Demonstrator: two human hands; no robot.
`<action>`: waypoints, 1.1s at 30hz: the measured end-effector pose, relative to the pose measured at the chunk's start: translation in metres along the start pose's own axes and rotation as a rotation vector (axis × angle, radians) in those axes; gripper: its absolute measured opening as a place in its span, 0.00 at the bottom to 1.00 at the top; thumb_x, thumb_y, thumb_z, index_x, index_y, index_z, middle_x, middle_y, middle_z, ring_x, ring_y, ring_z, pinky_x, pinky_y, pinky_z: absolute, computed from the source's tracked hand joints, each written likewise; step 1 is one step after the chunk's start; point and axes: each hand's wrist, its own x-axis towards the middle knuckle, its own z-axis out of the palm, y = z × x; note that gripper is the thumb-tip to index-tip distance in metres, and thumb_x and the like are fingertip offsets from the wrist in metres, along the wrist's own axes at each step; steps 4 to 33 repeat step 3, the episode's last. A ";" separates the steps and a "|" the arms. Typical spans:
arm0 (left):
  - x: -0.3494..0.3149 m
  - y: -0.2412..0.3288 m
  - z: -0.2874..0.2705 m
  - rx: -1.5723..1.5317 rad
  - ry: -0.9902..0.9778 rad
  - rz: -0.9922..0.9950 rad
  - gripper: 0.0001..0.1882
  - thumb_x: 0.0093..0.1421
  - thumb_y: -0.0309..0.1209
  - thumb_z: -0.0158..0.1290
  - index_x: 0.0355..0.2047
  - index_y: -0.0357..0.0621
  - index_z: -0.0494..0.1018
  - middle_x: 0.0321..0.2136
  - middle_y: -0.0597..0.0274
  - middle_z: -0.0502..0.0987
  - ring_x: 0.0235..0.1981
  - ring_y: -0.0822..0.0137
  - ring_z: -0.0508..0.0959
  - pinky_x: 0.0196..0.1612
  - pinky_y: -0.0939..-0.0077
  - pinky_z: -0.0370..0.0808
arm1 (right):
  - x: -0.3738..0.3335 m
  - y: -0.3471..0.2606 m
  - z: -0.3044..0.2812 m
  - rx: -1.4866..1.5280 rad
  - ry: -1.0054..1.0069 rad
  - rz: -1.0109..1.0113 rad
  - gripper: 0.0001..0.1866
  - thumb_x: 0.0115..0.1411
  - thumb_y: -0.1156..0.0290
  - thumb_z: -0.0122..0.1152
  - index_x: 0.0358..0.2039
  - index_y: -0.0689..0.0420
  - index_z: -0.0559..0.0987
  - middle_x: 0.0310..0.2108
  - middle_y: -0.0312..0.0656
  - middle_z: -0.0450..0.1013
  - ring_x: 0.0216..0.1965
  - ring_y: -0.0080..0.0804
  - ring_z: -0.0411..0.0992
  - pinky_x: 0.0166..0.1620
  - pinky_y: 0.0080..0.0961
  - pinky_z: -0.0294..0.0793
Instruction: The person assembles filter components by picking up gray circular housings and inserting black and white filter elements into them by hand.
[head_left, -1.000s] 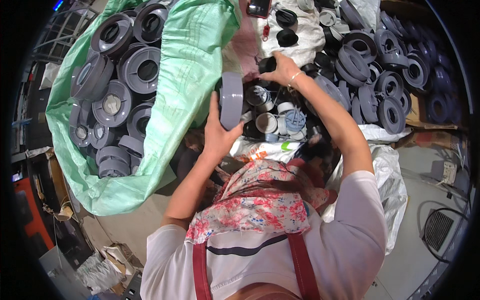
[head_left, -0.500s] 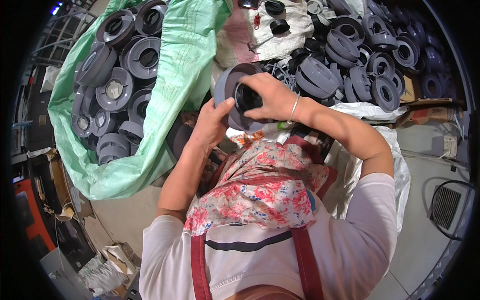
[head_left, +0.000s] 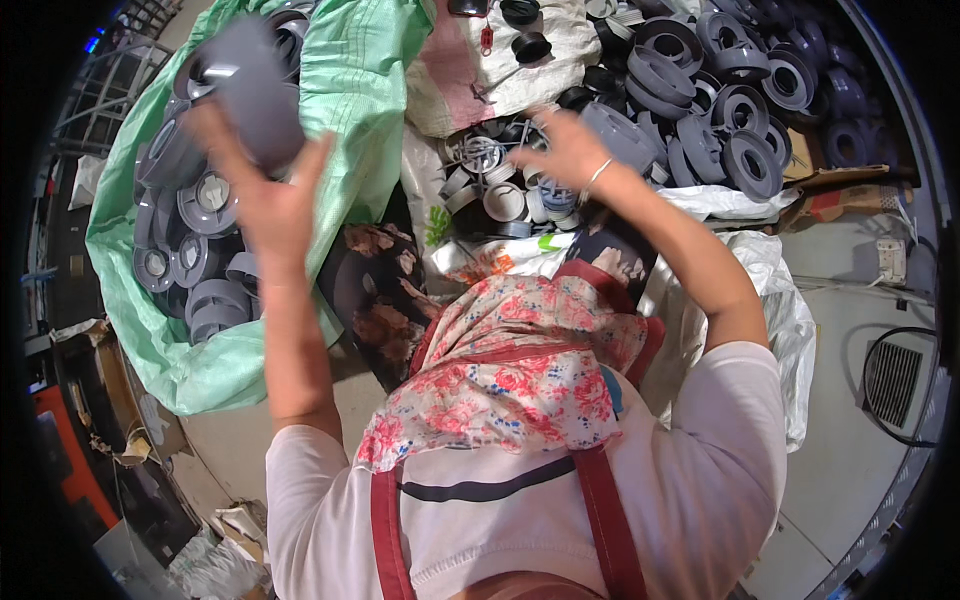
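Note:
Over the green woven sack (head_left: 365, 130) my left hand (head_left: 262, 190) is stretched out, blurred, with fingers and thumb spread. Just beyond its fingertips is a grey round plastic part (head_left: 255, 95), smeared by motion; whether the fingers still touch it I cannot tell. The sack holds several similar grey flanged parts (head_left: 207, 203). My right hand (head_left: 568, 150) has its fingers apart and nothing in them. It hovers at the near edge of the heap, beside a grey plastic ring (head_left: 618, 135) and above small white plastic caps (head_left: 505, 202).
Grey rings (head_left: 752, 165) are heaped at the far right. Black round caps (head_left: 530, 47) lie on a white woven sack (head_left: 560, 75) at the far middle. White plastic sheeting (head_left: 770, 290) hangs at the right, near a cardboard piece (head_left: 845, 205).
My hands have parted. The left swung far left to the sack with the grey part and now has spread fingers. The right moved off the part and its black insert, opening over the heap.

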 end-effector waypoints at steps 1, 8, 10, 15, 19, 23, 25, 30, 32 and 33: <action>0.017 -0.006 -0.016 0.094 0.098 -0.034 0.55 0.45 0.36 0.65 0.63 0.43 0.38 0.62 0.45 0.46 0.64 0.57 0.47 0.63 0.61 0.42 | 0.022 0.023 -0.014 -0.160 -0.122 0.238 0.36 0.49 0.46 0.59 0.49 0.63 0.69 0.41 0.55 0.72 0.39 0.46 0.73 0.45 0.32 0.72; 0.028 0.004 -0.027 -0.401 0.245 -0.061 0.52 0.48 0.35 0.63 0.63 0.44 0.38 0.62 0.45 0.47 0.63 0.54 0.47 0.63 0.59 0.39 | 0.026 0.095 0.002 -0.250 -0.236 0.538 0.37 0.47 0.48 0.62 0.50 0.62 0.68 0.43 0.53 0.72 0.40 0.41 0.74 0.44 0.33 0.72; 0.028 0.004 -0.027 -0.401 0.245 -0.061 0.52 0.48 0.35 0.63 0.63 0.44 0.38 0.62 0.45 0.47 0.63 0.54 0.47 0.63 0.59 0.39 | 0.026 0.095 0.002 -0.250 -0.236 0.538 0.37 0.47 0.48 0.62 0.50 0.62 0.68 0.43 0.53 0.72 0.40 0.41 0.74 0.44 0.33 0.72; 0.028 0.004 -0.027 -0.401 0.245 -0.061 0.52 0.48 0.35 0.63 0.63 0.44 0.38 0.62 0.45 0.47 0.63 0.54 0.47 0.63 0.59 0.39 | 0.026 0.095 0.002 -0.250 -0.236 0.538 0.37 0.47 0.48 0.62 0.50 0.62 0.68 0.43 0.53 0.72 0.40 0.41 0.74 0.44 0.33 0.72; 0.028 0.004 -0.027 -0.401 0.245 -0.061 0.52 0.48 0.35 0.63 0.63 0.44 0.38 0.62 0.45 0.47 0.63 0.54 0.47 0.63 0.59 0.39 | 0.026 0.095 0.002 -0.250 -0.236 0.538 0.37 0.47 0.48 0.62 0.50 0.62 0.68 0.43 0.53 0.72 0.40 0.41 0.74 0.44 0.33 0.72; 0.028 0.004 -0.027 -0.401 0.245 -0.061 0.52 0.48 0.35 0.63 0.63 0.44 0.38 0.62 0.45 0.47 0.63 0.54 0.47 0.63 0.59 0.39 | 0.026 0.095 0.002 -0.250 -0.236 0.538 0.37 0.47 0.48 0.62 0.50 0.62 0.68 0.43 0.53 0.72 0.40 0.41 0.74 0.44 0.33 0.72; 0.028 0.004 -0.027 -0.401 0.245 -0.061 0.52 0.48 0.35 0.63 0.63 0.44 0.38 0.62 0.45 0.47 0.63 0.54 0.47 0.63 0.59 0.39 | 0.026 0.095 0.002 -0.250 -0.236 0.538 0.37 0.47 0.48 0.62 0.50 0.62 0.68 0.43 0.53 0.72 0.40 0.41 0.74 0.44 0.33 0.72; 0.028 0.004 -0.027 -0.401 0.245 -0.061 0.52 0.48 0.35 0.63 0.63 0.44 0.38 0.62 0.45 0.47 0.63 0.54 0.47 0.63 0.59 0.39 | 0.026 0.095 0.002 -0.250 -0.236 0.538 0.37 0.47 0.48 0.62 0.50 0.62 0.68 0.43 0.53 0.72 0.40 0.41 0.74 0.44 0.33 0.72; 0.028 0.004 -0.027 -0.401 0.245 -0.061 0.52 0.48 0.35 0.63 0.63 0.44 0.38 0.62 0.45 0.47 0.63 0.54 0.47 0.63 0.59 0.39 | 0.026 0.095 0.002 -0.250 -0.236 0.538 0.37 0.47 0.48 0.62 0.50 0.62 0.68 0.43 0.53 0.72 0.40 0.41 0.74 0.44 0.33 0.72; 0.028 0.004 -0.027 -0.401 0.245 -0.061 0.52 0.48 0.35 0.63 0.63 0.44 0.38 0.62 0.45 0.47 0.63 0.54 0.47 0.63 0.59 0.39 | 0.026 0.095 0.002 -0.250 -0.236 0.538 0.37 0.47 0.48 0.62 0.50 0.62 0.68 0.43 0.53 0.72 0.40 0.41 0.74 0.44 0.33 0.72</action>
